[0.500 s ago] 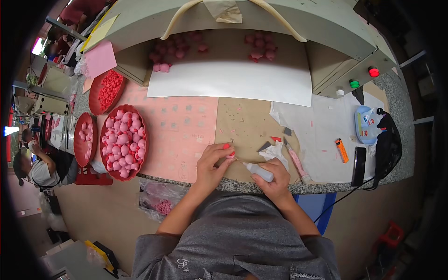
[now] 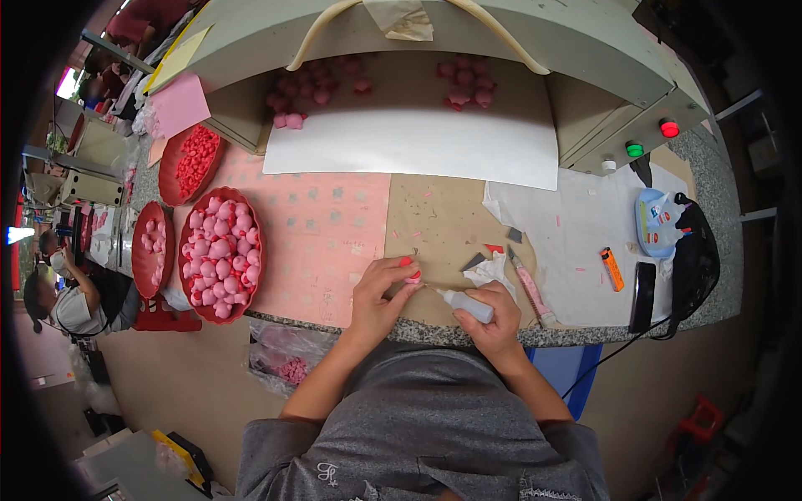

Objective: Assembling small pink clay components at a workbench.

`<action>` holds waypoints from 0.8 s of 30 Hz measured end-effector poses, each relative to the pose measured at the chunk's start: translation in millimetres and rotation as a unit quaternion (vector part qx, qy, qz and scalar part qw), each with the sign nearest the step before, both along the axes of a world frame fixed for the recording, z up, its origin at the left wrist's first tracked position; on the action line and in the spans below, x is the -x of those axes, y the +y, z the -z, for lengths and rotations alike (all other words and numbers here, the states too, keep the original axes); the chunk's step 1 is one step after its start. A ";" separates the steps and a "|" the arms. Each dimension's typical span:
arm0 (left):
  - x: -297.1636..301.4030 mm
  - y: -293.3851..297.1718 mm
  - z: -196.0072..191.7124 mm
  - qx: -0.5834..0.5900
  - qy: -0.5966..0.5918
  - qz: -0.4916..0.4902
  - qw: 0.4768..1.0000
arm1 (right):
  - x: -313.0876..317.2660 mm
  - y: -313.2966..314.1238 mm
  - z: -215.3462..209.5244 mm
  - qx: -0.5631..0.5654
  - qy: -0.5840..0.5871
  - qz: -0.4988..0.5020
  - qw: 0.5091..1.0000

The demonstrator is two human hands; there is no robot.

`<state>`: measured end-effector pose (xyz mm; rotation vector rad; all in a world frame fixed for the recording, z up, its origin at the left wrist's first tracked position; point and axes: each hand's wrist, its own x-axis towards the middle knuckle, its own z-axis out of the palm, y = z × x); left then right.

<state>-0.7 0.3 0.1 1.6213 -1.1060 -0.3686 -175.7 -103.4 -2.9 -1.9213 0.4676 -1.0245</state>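
My left hand (image 2: 380, 292) pinches a small red and pink figure piece (image 2: 413, 277) between thumb and fingers, just above the brown work sheet near the table's front edge. Closed round a white squeeze bottle (image 2: 469, 306) is my right hand (image 2: 499, 328). The bottle lies tilted, its thin nozzle pointing left at the piece; whether the tip touches it is too small to tell. To the left, a red scalloped tray (image 2: 261, 288) is heaped with pink pieces with red parts. Two smaller red trays, one tray (image 2: 219, 171) of red bits and another tray (image 2: 138, 275) of pink pieces, stand beyond it.
A grey machine hood (image 2: 468, 29) with pink pieces inside spans the back. At right lie an orange lighter (image 2: 612, 270), a black phone (image 2: 642, 298), a blue basket (image 2: 656, 250) and a black bag (image 2: 697, 259). A pen-like tube (image 2: 532, 292) lies beyond my right hand.
The squeeze bottle and my right hand have shifted very slightly. My left hand keeps its place with the piece.
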 end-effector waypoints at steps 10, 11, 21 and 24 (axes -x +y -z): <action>-0.5 -0.1 -1.4 -0.002 -0.006 0.003 1.000 | -1.3 0.1 -0.1 0.002 0.002 -0.003 1.000; -0.4 -0.2 -1.5 -0.004 -0.002 0.002 1.000 | -1.5 0.0 -0.3 0.002 0.002 -0.003 1.000; -0.9 -0.3 1.0 -0.001 -0.007 0.000 1.000 | -1.3 -0.3 -0.2 0.004 0.004 -0.003 1.000; -0.7 -0.1 -0.2 -0.003 -0.005 0.001 1.000 | -1.5 -0.1 0.3 0.009 -0.002 -0.003 1.000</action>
